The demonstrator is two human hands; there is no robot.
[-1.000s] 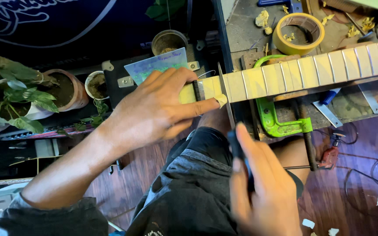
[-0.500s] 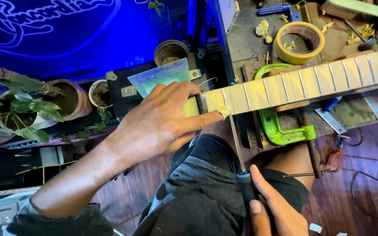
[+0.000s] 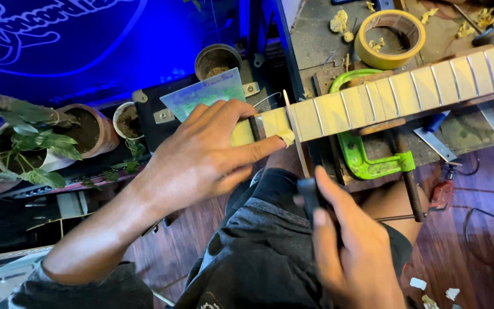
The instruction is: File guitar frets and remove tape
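A pale wooden guitar neck (image 3: 407, 91) with metal frets lies across the bench edge, held down by a green clamp (image 3: 361, 160). My left hand (image 3: 201, 154) grips the neck's near end, thumb along its side and fingers over the top. My right hand (image 3: 350, 252) is closed around the dark handle (image 3: 310, 194) of a thin-bladed tool. Its narrow blade (image 3: 295, 134) stands across the neck just right of my left thumb, at the first fret. My dark trousers fill the space below.
A yellow tape roll (image 3: 390, 37) and wood scraps lie on the bench behind the neck. A clear plastic sheet (image 3: 204, 91) sits under my left fingers. Potted plants (image 3: 24, 149) and clay pots (image 3: 217, 60) stand at left. Cables trail on the wooden floor (image 3: 475, 229) at right.
My right hand pulled the tool back toward me, then moved slightly forward again along the slot. My left hand kept its grip on the neck. The background turned brighter blue.
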